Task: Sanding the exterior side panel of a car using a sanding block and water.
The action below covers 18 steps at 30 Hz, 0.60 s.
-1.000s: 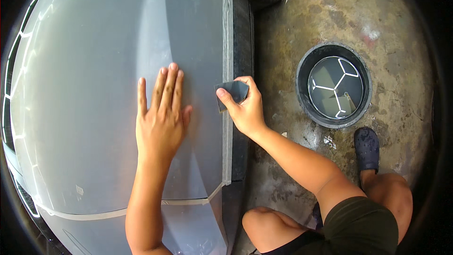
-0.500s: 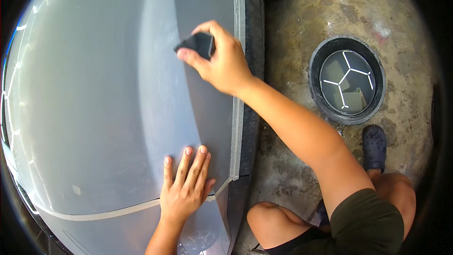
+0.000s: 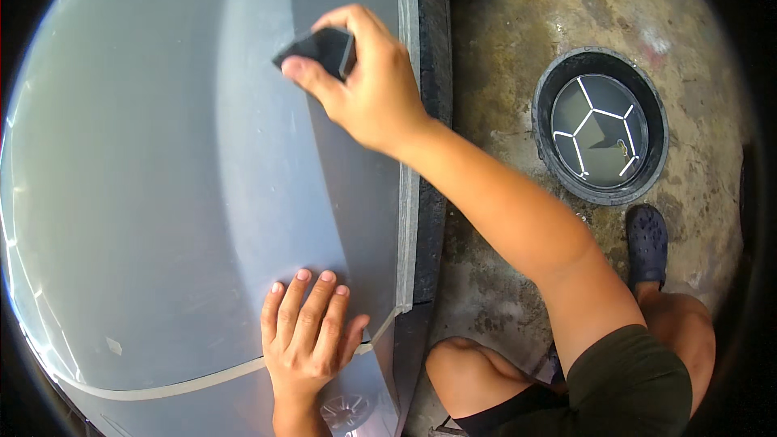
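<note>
Left hand (image 3: 306, 340): spread flat on the grey panel (image 3: 162, 178)
Right hand (image 3: 374, 85): clasping a dark pad (image 3: 325, 50)
Pad: over the panel, twelve o'clock from left hand
Black bucket (image 3: 543, 133): about three o'clock from pad

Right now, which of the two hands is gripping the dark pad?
The right hand, farther up the picture: its thumb and fingers pinch the dark pad. The left hand rests palm-down on the grey panel with no pad in view.
</note>
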Tool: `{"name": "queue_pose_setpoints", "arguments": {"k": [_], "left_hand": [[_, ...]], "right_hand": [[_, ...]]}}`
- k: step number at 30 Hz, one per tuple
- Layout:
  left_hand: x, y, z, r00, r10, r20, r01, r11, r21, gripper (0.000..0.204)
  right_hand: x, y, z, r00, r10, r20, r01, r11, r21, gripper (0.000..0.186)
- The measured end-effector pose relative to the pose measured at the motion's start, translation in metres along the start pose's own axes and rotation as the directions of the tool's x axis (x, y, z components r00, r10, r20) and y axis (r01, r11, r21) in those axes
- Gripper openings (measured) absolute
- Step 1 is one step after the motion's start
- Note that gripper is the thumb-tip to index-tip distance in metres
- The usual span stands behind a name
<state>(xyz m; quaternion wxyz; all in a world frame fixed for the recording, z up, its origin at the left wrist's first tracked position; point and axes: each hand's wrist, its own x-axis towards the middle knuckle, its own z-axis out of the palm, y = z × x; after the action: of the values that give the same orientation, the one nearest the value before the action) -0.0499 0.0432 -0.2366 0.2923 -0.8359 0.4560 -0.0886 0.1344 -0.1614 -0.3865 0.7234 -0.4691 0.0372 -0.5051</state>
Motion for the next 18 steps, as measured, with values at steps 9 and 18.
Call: {"name": "queue_pose_setpoints", "arguments": {"k": [9,18], "left_hand": [[0.004,0.000,0.001,1.000,-0.013,0.000,0.013,1.000,-0.012,0.036],[0.003,0.001,0.000,0.999,-0.036,-0.004,0.036,0.999,0.001,0.034]], "right_hand": [[-0.086,-0.002,-0.017,1.000,0.015,0.011,-0.016,0.991,0.132,0.040],[-0.075,-0.004,-0.003,1.000,-0.025,-0.009,0.026,0.994,0.110,0.042]]}}
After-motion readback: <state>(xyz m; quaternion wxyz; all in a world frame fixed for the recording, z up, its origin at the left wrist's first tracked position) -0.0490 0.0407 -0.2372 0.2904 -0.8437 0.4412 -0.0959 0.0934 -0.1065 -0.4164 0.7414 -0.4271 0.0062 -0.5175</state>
